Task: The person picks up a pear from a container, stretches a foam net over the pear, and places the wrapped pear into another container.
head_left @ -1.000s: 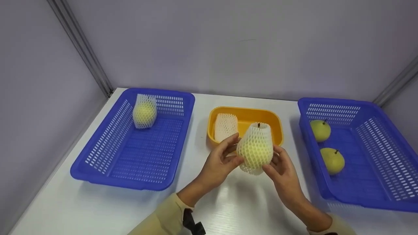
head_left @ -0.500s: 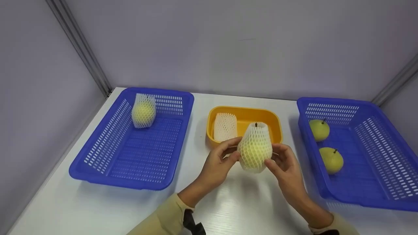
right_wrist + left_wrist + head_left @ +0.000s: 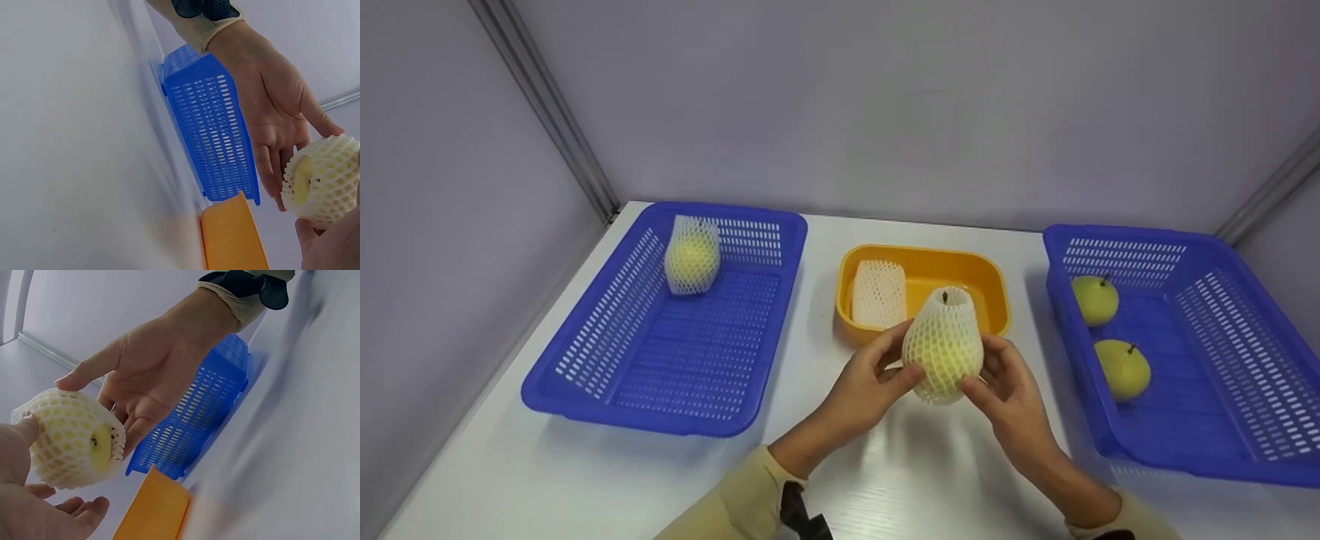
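A yellow-green pear in a white foam net sleeve [image 3: 943, 351] is held upright above the white table. My left hand [image 3: 859, 386] grips its left side, thumb in front, and my right hand [image 3: 1016, 401] grips its right side the same way. The stem shows in the net's narrowed top opening. In the left wrist view, the pear's bare underside [image 3: 101, 447] shows through the net's lower opening. Just behind the hands stands an orange tray [image 3: 997, 296] with flat white foam netting [image 3: 879, 292] inside. Fingers behind the pear are partly hidden in the head view.
A blue basket [image 3: 637, 427] on the left holds one netted pear [image 3: 692, 259] in its back left corner. In another blue basket [image 3: 1222, 469] on the right lie two bare pears, the rear one [image 3: 1095, 300] and the front one [image 3: 1123, 370]. Grey walls enclose the table.
Both hands keep hold of the netted pear; it has shifted slightly down and left, and its stem end tilts a little. The baskets and tray have not changed.
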`<state>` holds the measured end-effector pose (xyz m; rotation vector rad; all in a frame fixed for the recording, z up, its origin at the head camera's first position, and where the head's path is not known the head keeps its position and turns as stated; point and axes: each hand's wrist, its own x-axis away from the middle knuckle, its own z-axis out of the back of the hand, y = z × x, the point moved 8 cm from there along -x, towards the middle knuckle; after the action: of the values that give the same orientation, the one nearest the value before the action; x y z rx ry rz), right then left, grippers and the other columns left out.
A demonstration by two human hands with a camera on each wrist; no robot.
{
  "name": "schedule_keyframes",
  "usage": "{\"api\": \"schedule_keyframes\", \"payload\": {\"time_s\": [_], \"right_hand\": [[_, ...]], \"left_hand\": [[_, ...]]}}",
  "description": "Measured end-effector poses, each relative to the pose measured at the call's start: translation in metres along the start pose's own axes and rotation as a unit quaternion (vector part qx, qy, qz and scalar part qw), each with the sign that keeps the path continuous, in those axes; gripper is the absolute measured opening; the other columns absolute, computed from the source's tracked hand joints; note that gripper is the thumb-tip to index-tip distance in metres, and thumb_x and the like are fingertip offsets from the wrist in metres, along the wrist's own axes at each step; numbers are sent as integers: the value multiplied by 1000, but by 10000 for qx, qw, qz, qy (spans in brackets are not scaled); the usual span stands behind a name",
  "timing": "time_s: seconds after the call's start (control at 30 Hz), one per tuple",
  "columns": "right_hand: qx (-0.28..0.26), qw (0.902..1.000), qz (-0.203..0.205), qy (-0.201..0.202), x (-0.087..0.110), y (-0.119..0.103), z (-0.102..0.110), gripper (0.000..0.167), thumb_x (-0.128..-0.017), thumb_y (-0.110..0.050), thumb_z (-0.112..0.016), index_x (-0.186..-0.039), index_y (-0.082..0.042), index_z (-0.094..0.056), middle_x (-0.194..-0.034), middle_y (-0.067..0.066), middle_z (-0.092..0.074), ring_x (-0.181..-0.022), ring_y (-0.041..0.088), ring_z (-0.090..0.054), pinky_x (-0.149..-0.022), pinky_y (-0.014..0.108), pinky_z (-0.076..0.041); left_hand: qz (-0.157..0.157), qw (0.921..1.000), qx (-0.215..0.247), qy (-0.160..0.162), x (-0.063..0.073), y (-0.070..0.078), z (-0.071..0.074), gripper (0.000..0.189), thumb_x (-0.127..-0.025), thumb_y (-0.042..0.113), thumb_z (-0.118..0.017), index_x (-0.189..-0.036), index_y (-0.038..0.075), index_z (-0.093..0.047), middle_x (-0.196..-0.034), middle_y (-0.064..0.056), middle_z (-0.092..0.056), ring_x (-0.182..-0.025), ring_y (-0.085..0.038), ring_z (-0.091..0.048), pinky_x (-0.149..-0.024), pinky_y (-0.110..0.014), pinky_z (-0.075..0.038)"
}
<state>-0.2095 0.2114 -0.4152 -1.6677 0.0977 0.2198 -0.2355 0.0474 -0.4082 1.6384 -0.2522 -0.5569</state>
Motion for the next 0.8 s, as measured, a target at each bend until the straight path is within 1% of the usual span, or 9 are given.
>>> {"api": "schedule_keyframes", "payload": {"time_s": [0.1,0.17,0.27,0.37,0.43,0.5,0.57,0.67,0.8], "right_hand": [[161,9998,-57,50,-2,2,1,48,-100,0,-60,-144,4,-40,-139,12,-55,-125,23,-56,-102,27,-50],[295,9995,-66,134,-3,3,2,48,-100,1,-60,-144,3,-41,-139,11,-54,-126,23,-54,-103,26,-50],[365,9988,-5,327,-4,4,7,45,-99,4,-60,-141,3,-44,-136,12,-53,-124,23,-54,-102,26,-50],[285,9984,51,489,-4,4,12,37,-100,3,-60,-135,4,-47,-129,12,-56,-119,22,-58,-99,26,-52],[238,9985,49,489,-4,4,12,33,-102,1,-58,-133,6,-48,-126,12,-58,-116,22,-61,-98,28,-54],[253,9988,9,417,-4,4,11,32,-104,-1,-56,-134,6,-49,-126,11,-60,-115,22,-62,-98,29,-54],[262,9993,-57,276,-3,4,9,36,-104,-1,-54,-139,6,-48,-130,12,-61,-118,22,-61,-101,30,-53],[266,9995,-136,50,-3,4,4,45,-103,-1,-56,-146,5,-43,-137,12,-58,-123,23,-59,-103,29,-51],[179,9995,-169,-220,-2,6,-2,56,-99,2,-61,-150,4,-38,-141,14,-55,-124,25,-57,-101,29,-52]], "left_hand": [[89,9998,136,-79,-1,-4,-1,78,-97,40,-66,-155,-1,-35,-152,-17,-46,-137,-25,-48,-111,-35,-44],[72,9999,104,-13,-1,-4,0,77,-97,40,-66,-155,-1,-37,-150,-17,-47,-136,-25,-49,-111,-34,-45],[-11,9998,2,207,-1,-4,5,68,-100,37,-63,-151,-2,-42,-146,-16,-52,-132,-25,-52,-110,-33,-45],[-51,9988,-86,470,-1,-3,10,54,-104,29,-60,-146,-2,-48,-140,-15,-56,-127,-24,-54,-106,-32,-47],[-62,9980,-101,620,-1,-3,13,46,-104,20,-60,-142,-2,-51,-136,-14,-57,-123,-24,-55,-103,-32,-49],[-64,9973,-87,731,-2,-3,14,43,-102,16,-63,-139,-3,-52,-132,-14,-57,-119,-25,-57,-100,-32,-51],[-46,9966,-114,812,-2,-4,16,45,-100,16,-67,-137,-3,-52,-128,-14,-57,-115,-25,-57,-98,-32,-52],[47,9966,-169,803,-2,-7,16,54,-97,23,-72,-139,-2,-50,-128,-13,-56,-115,-24,-57,-96,-33,-53],[210,9987,-136,451,-3,-11,10,71,-93,36,-75,-148,1,-45,-137,-12,-54,-122,-22,-54,-100,-35,-52]]}}
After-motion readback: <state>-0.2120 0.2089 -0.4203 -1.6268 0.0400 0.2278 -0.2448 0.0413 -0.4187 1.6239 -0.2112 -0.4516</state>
